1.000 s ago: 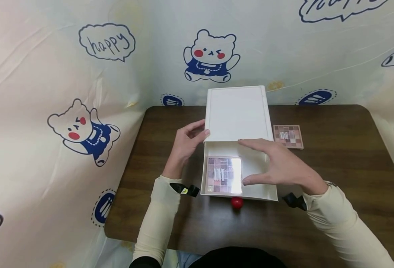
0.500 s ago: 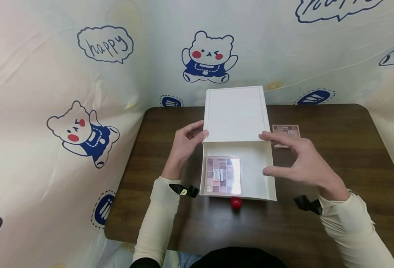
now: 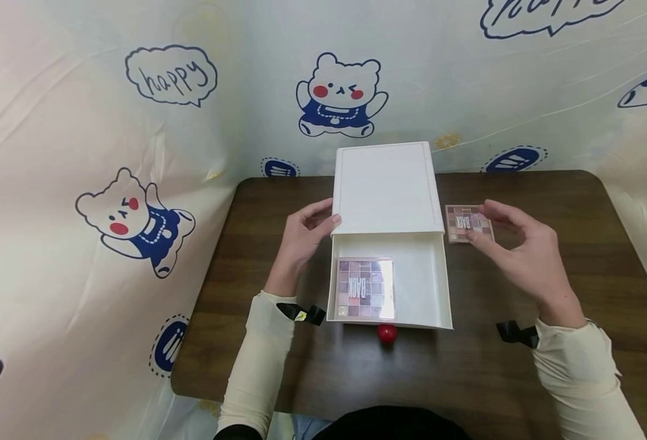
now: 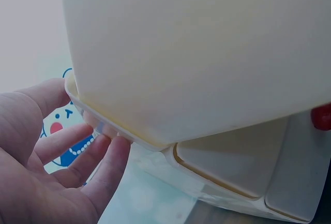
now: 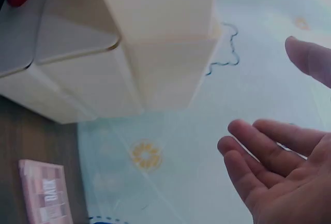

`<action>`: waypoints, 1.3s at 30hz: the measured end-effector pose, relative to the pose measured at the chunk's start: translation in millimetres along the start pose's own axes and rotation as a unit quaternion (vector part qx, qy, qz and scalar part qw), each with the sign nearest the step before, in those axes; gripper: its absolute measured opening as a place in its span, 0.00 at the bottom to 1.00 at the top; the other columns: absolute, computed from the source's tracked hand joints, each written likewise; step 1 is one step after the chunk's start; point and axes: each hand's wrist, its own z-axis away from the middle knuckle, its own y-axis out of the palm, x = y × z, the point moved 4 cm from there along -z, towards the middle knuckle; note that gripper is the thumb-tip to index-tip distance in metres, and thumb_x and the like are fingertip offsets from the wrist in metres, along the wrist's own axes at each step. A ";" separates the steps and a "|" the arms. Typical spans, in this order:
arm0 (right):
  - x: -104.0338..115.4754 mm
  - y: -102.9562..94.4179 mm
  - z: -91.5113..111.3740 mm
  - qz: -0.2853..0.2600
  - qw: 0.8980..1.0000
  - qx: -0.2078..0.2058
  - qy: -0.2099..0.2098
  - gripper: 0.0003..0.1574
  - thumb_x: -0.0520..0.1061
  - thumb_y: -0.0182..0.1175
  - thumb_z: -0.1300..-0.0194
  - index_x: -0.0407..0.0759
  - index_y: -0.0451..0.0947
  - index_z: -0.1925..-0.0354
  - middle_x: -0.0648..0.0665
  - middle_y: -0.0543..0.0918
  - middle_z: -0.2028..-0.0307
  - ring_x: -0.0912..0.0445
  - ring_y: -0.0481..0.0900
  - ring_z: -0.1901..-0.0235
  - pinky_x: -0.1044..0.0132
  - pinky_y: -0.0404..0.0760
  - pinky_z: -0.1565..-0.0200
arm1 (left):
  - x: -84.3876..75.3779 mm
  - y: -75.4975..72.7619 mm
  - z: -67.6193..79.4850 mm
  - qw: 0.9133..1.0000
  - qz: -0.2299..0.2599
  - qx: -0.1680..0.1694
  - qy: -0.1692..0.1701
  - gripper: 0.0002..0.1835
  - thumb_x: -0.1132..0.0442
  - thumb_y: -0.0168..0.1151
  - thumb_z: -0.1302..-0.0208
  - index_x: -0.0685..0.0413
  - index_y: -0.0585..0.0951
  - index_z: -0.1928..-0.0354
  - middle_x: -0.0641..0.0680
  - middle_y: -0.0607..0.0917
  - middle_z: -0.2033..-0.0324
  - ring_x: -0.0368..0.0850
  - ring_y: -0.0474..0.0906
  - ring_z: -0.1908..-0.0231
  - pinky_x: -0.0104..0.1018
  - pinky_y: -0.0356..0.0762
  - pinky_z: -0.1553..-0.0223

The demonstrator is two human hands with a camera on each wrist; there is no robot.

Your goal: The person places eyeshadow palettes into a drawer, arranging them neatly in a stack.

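Note:
My left hand (image 3: pixel 304 241) grips the left side of a white drawer unit (image 3: pixel 384 189), thumb at its front edge and fingers along the side. The top drawer (image 3: pixel 422 281) is pulled out toward me. Inside it, at the left, lies an eyeshadow palette (image 3: pixel 359 287) with a checkered lid marked "BACK". A smaller matching palette (image 3: pixel 455 231) lies on the table, right of the unit. My right hand (image 3: pixel 527 250) hovers over its right part, thumb and fingers spread apart. The right wrist view shows nothing between those fingers (image 5: pixel 269 146).
A red round knob (image 3: pixel 387 333) shows below the drawer's front edge. Lower drawer fronts (image 5: pixel 77 22) with red knobs appear in the right wrist view. The brown table (image 3: pixel 565 201) ends at a cartoon-printed curtain (image 3: pixel 439 73).
My right hand has moved right from above the open drawer to over the smaller palette on the table. My left hand stays on the drawer unit.

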 end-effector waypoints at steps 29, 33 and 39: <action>-118.1 37.2 -21.6 0.061 0.974 0.038 0.214 0.70 0.75 0.63 0.41 0.28 0.51 0.24 0.24 0.65 0.32 0.32 0.68 0.39 0.35 0.69 0.40 | -0.8 0.7 1.4 1.000 0.004 -0.008 -0.003 0.26 0.52 0.74 0.39 0.48 0.82 0.39 0.48 0.83 0.44 0.48 0.82 0.49 0.42 0.79 0.45; -131.5 44.8 -26.8 0.073 0.968 0.025 0.237 0.73 0.76 0.65 0.44 0.26 0.49 0.25 0.22 0.64 0.33 0.31 0.66 0.38 0.34 0.66 0.38 | -0.4 0.5 1.2 1.000 0.006 -0.009 -0.005 0.26 0.53 0.74 0.39 0.48 0.82 0.39 0.49 0.83 0.44 0.48 0.81 0.49 0.42 0.79 0.45; -152.7 57.7 -31.9 0.101 0.957 0.009 0.272 0.82 0.77 0.67 0.48 0.22 0.42 0.26 0.18 0.55 0.31 0.27 0.56 0.34 0.34 0.59 0.33 | -0.5 0.2 1.4 1.000 0.004 -0.010 -0.006 0.26 0.53 0.75 0.39 0.48 0.82 0.39 0.48 0.83 0.44 0.48 0.82 0.49 0.42 0.79 0.45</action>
